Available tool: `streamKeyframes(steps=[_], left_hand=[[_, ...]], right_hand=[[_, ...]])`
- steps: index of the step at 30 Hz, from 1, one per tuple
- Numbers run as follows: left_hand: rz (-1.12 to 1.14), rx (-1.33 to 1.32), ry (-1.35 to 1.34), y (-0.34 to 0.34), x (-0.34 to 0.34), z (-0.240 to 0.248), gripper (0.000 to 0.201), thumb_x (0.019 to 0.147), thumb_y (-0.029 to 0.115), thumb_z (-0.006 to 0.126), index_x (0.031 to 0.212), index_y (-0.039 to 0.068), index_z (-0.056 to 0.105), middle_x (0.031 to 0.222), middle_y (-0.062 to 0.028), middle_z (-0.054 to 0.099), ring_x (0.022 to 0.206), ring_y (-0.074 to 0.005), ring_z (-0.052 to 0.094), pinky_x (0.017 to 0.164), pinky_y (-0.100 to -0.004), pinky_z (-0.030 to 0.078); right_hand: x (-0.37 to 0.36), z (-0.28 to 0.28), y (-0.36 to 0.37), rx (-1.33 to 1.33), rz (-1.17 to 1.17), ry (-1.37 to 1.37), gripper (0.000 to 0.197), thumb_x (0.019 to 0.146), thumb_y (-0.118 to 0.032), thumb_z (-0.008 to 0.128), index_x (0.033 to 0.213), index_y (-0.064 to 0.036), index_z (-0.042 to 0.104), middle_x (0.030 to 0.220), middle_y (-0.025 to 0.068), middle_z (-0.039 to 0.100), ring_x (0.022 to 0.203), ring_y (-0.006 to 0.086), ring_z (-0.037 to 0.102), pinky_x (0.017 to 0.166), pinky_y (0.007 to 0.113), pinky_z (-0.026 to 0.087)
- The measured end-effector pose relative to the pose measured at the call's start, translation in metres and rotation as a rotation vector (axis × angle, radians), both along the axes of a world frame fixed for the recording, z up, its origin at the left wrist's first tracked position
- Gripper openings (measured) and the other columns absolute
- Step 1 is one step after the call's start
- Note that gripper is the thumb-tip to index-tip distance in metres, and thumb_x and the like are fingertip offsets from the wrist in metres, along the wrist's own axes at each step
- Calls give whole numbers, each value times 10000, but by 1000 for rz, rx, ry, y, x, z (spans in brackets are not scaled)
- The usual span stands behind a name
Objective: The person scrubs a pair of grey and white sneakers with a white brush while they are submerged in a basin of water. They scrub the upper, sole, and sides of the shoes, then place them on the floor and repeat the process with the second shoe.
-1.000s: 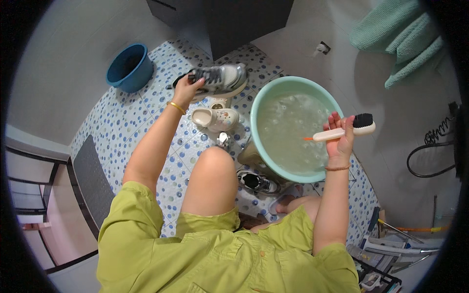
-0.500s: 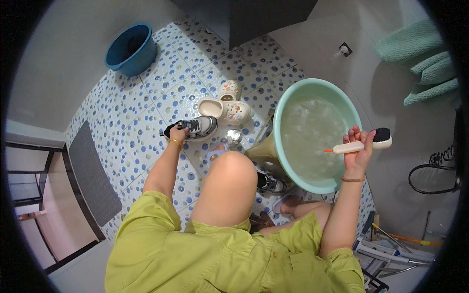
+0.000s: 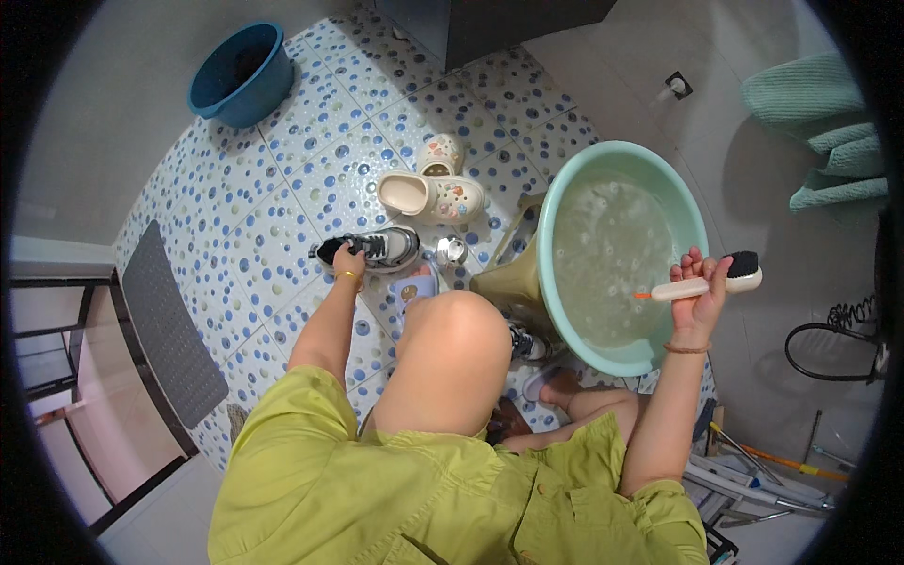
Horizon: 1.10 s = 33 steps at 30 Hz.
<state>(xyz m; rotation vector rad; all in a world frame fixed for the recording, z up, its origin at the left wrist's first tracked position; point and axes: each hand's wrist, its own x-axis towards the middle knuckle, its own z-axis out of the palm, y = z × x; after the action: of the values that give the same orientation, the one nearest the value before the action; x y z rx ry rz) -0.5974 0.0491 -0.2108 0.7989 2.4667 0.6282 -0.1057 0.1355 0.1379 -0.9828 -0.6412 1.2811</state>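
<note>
My left hand (image 3: 349, 265) is closed on a grey, white and black sneaker (image 3: 394, 247) near its ankle opening, and the shoe rests on the tiled floor. In my raised right hand (image 3: 698, 294) lies a white-handled scrub brush (image 3: 677, 289) with dark bristles and an orange tip. Its dark head points right, past the rim of a mint-green basin (image 3: 698, 212) of cloudy, bubbly water. A second sneaker (image 3: 529, 343) sits beside the basin, partly hidden by my knee. Next to the first sneaker stands a small shiny silver object (image 3: 451, 250) whose kind I cannot make out.
Cream clogs (image 3: 456, 200) with charms lie beyond the sneaker. A yellowish stool or stand (image 3: 508, 282) touches the basin's left side. There is a blue tub (image 3: 247, 104) at the far left, a grey mat (image 3: 174, 325) at left, and green towels (image 3: 810, 99) hang at right.
The view has shifted slightly, so the scene sits a little differently. My left hand stays on the sneaker, and the brush is still held over the basin's right rim.
</note>
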Motion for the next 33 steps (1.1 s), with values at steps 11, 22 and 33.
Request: streamKeyframes(steps=[11,22,33], left_hand=[[4,-103,-16,54,46,28,349,710,244,656,982,29,615,946,-172,617,901,-311,587,802,-359,454],[-33,-25,-137,27,41,-19,564,616,282,711,1035,-56,542,974,-252,570,944,-353,544,835,-364,430],[-821,310,-852,78,106,303,203,853,209,551,912,16,572,830,-27,593,776,-94,539,716,-228,439]], right_hand=[[1,-2,4,-15,34,-14,388,838,-428,531,628,-128,400,871,73,559,781,159,509,679,304,448],[-4,-6,7,-47,101,-23,317,858,-363,525,716,-85,474,877,85,567,786,162,516,667,304,440],[5,-11,7,-350,130,71,141,794,-68,557,882,0,470,837,156,548,558,112,459,472,231,384]])
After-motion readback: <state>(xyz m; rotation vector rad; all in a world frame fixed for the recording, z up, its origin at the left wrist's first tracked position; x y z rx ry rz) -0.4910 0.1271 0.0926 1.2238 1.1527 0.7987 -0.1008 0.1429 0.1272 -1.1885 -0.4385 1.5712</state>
